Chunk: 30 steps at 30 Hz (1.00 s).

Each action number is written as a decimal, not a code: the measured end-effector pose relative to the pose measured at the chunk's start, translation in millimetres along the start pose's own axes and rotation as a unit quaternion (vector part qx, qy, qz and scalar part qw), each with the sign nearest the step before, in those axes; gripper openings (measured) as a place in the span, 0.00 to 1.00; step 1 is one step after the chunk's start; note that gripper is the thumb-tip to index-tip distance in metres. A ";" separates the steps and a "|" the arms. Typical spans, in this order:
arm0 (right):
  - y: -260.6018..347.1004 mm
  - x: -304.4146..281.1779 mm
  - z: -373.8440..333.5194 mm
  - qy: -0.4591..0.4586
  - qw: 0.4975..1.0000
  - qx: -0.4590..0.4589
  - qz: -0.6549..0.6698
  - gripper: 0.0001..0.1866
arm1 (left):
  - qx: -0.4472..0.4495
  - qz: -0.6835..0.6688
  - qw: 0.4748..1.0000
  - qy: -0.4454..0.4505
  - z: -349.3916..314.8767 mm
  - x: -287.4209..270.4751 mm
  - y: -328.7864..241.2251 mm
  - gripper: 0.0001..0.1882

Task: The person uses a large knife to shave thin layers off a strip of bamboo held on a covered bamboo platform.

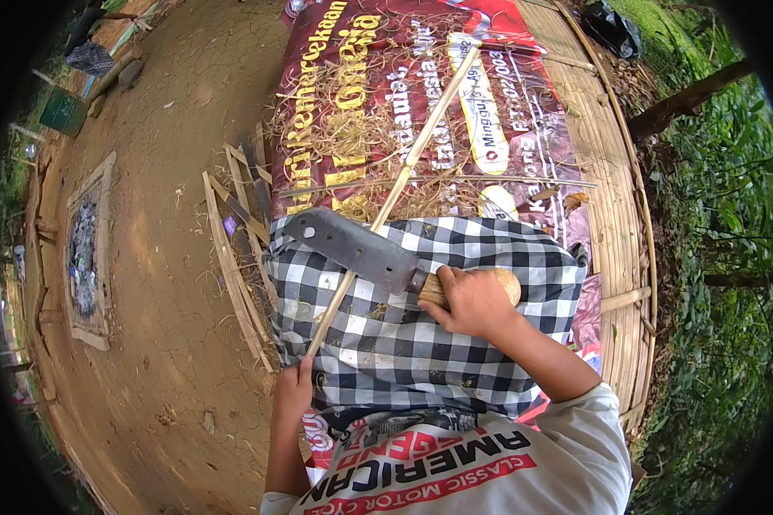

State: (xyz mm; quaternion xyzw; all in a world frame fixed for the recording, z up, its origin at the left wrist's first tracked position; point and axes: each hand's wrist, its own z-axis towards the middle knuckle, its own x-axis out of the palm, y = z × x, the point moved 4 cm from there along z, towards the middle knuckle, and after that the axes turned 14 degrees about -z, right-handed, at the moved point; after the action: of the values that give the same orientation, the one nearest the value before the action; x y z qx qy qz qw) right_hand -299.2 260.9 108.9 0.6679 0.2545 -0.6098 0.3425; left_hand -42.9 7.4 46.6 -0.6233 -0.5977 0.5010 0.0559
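My right hand (472,300) is wrapped round the wooden handle of a cleaver (356,251) with a broad dark blade. The blade points left and lies across a long, thin bamboo strip (425,137). My left hand (293,386) grips the near end of that strip, low on the left. From there the strip slants up and away to the right, over the black-and-white checked cloth (498,378) on my lap and on over a red banner (343,94). Whether the blade's edge bites into the strip I cannot tell.
Curly shavings (335,129) litter the banner, and a thin stick (524,178) lies across it. The banner covers part of a bamboo platform (614,189). Several split bamboo pieces (232,266) lie on the dirt to the left, with an ash-filled framed pit (86,249) beyond. Green plants border the right.
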 end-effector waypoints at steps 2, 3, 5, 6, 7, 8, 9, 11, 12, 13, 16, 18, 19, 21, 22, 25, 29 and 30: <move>4.2 -3.4 -1.5 0.048 0.998 0.035 0.037 0.27 | -0.035 0.028 0.999 0.005 -0.5 -5.7 -14.1 0.31; 9.0 -4.6 -1.8 0.044 0.998 0.022 0.040 0.27 | -0.032 0.026 0.999 0.007 1.0 -4.6 -19.6 0.32; 17.4 -5.2 -2.6 0.033 0.998 -0.001 0.048 0.29 | -0.023 0.022 0.999 0.011 1.6 -1.4 -27.0 0.33; 23.4 -3.8 -5.6 0.013 0.998 -0.012 0.055 0.30 | -0.026 0.008 1.000 0.006 5.8 1.8 -19.2 0.33; 29.3 0.6 -5.9 0.024 0.998 -0.025 0.053 0.30 | -0.021 0.005 1.000 0.005 7.1 1.9 -13.5 0.33; 35.4 5.3 -5.3 0.034 0.997 -0.038 0.050 0.30 | -0.016 0.002 1.000 0.005 8.8 1.7 -9.8 0.33; 41.2 9.4 -4.7 0.044 0.997 -0.050 0.049 0.30 | -0.011 0.000 1.000 0.005 10.4 1.4 -9.1 0.33; 44.4 8.6 0.3 0.047 0.996 -0.060 0.047 0.30 | -0.011 -0.009 1.000 0.016 12.0 0.9 -11.9 0.33; 44.5 11.0 2.7 0.038 0.996 -0.066 0.051 0.30 | -0.015 -0.013 1.000 0.018 10.4 -0.6 -12.7 0.33; 43.7 12.6 6.0 0.029 0.995 -0.072 0.056 0.30 | -0.007 -0.011 1.000 0.007 10.8 -0.4 -14.9 0.33; 30.6 8.1 18.0 0.043 0.994 -0.099 0.023 0.30 | 0.023 -0.006 1.000 -0.015 12.6 6.6 -10.9 0.33; 23.8 4.9 21.4 0.046 0.993 -0.106 0.002 0.30 | 0.027 0.023 0.999 -0.022 12.0 7.2 -12.6 0.32; 21.3 3.9 22.3 0.045 0.993 -0.108 -0.008 0.30 | 0.032 0.036 0.999 -0.025 12.1 8.0 -13.9 0.32; 15.0 1.1 23.9 0.029 0.993 -0.114 -0.023 0.30 | 0.027 0.046 0.998 -0.025 12.2 7.9 -12.1 0.32; 10.7 -0.8 24.5 0.016 0.992 -0.119 -0.027 0.30 | 0.025 0.051 0.998 -0.026 12.5 7.8 -11.8 0.32; -7.4 -6.6 26.1 0.016 0.993 -0.110 -0.042 0.31 | 0.030 0.043 0.998 -0.027 12.2 8.2 -15.2 0.33; -20.6 -15.9 27.2 0.015 0.991 -0.111 -0.075 0.30 | 0.028 0.050 0.998 -0.028 13.3 7.6 -20.6 0.34; -23.3 -16.4 26.4 0.017 0.991 -0.106 -0.074 0.29 | 0.027 0.050 0.998 -0.030 12.8 7.1 -20.4 0.34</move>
State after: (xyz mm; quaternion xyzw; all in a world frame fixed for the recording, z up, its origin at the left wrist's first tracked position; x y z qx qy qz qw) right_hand -335.9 256.7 121.1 0.6171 0.3725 -0.5917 0.3610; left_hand -67.3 12.0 49.9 -0.6352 -0.5538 0.5375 0.0297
